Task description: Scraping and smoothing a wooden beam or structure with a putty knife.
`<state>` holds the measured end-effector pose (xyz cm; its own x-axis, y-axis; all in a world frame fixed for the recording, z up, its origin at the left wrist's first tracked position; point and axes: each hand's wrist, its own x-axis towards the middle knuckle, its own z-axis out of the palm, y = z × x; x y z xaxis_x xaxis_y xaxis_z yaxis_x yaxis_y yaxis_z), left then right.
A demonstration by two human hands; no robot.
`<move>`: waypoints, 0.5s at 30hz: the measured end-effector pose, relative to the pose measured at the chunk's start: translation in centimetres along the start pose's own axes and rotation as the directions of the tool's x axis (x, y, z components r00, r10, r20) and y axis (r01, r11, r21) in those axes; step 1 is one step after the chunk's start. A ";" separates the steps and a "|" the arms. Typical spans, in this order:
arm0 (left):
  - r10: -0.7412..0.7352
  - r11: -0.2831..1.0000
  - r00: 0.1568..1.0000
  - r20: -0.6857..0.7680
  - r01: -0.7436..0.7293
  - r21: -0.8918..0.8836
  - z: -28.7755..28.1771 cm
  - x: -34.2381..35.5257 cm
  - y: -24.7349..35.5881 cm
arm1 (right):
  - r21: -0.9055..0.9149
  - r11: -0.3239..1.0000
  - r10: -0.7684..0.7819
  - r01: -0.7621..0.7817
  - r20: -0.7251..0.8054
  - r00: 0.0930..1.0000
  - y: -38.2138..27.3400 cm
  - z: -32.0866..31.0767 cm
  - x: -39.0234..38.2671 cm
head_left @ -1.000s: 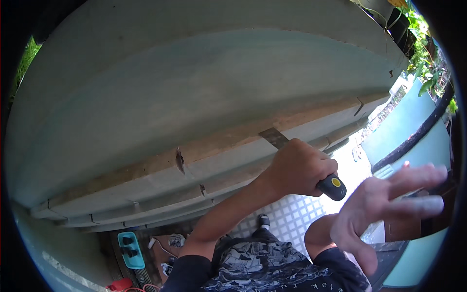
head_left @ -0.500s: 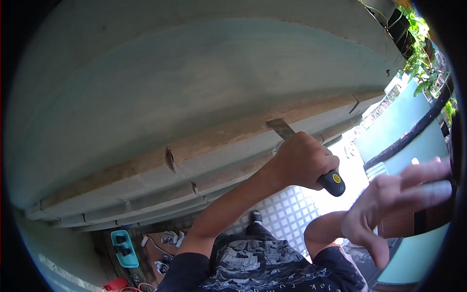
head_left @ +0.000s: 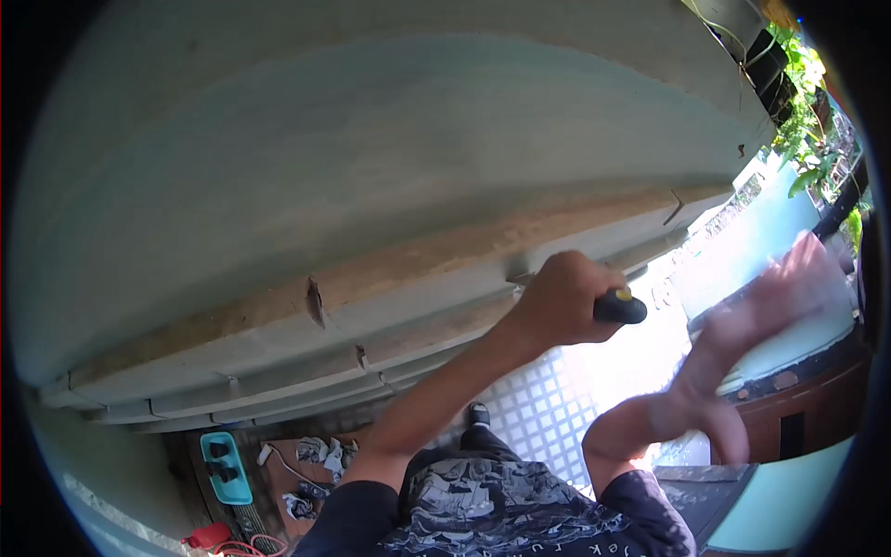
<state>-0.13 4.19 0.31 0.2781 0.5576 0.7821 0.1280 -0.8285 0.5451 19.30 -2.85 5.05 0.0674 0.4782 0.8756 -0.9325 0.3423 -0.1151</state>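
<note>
My left hand (head_left: 566, 295) is closed round the dark handle (head_left: 620, 306) of a scraper, which has a yellow spot on its end. Its flat metal blade (head_left: 522, 278) shows just past my knuckles, at the face of a pale stepped ledge (head_left: 418, 278) below the wall; I cannot tell whether it touches. Out to the right, my right hand (head_left: 733, 348) is raised and smeared by motion. Its thumb stands apart from the stretched fingers, and nothing shows in it.
Below left, a turquoise tray (head_left: 223, 469) holds dark items, near a red object (head_left: 206, 535) with a hose. Crumpled paper and a cable lie on a brown board (head_left: 278, 483). Tiled floor (head_left: 534, 404) is under me. A brown cabinet-like piece (head_left: 807, 408) and plants (head_left: 803, 111) stand right.
The scraper's blade has dropped from the ledge's brown top edge to its lower face, and the handle has tilted up. My right hand has swung, its fingers now pointing up and away.
</note>
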 end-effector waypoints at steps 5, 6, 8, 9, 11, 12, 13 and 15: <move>0.230 0.969 0.971 0.060 -0.234 0.073 0.8 0.2 2.9 | -0.876 -0.185 -0.183 0.445 0.476 0.860 3.2 5.3 3.2; 0.243 0.966 0.967 0.078 -0.248 0.068 0.6 0.7 3.6 | -0.866 -0.213 0.141 0.452 0.430 0.892 0.7 3.7 2.6; 0.252 0.961 0.964 0.089 -0.260 0.095 0.3 1.2 4.3 | -0.944 -0.051 0.339 0.325 0.289 0.895 3.3 3.2 3.7; 0.260 0.954 0.961 0.091 -0.270 0.129 -0.2 1.2 4.6 | -0.969 0.125 0.348 0.211 0.242 0.906 3.6 2.6 3.0; 0.292 0.936 0.951 0.102 -0.306 0.173 -1.0 1.8 4.5 | -0.974 0.140 0.409 0.178 0.221 0.886 2.1 2.3 2.1; 0.323 0.914 0.939 0.114 -0.341 0.219 -1.4 2.2 4.3 | -0.970 0.165 0.409 0.178 0.231 0.883 1.7 2.1 1.7; 0.364 0.901 0.928 0.077 -0.371 0.226 -1.6 2.3 3.5 | -0.963 0.197 0.359 0.185 0.246 0.900 2.2 2.3 1.3; 0.358 0.867 0.930 0.084 -0.364 0.341 -1.6 2.3 2.4 | -0.978 0.195 0.255 0.071 0.120 0.959 3.6 2.2 0.6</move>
<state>-0.68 3.59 3.88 0.3846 0.2180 0.8970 0.3339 -0.9388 0.0850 15.26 -3.10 6.19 -0.2156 0.4489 0.8672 0.1704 0.8917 -0.4193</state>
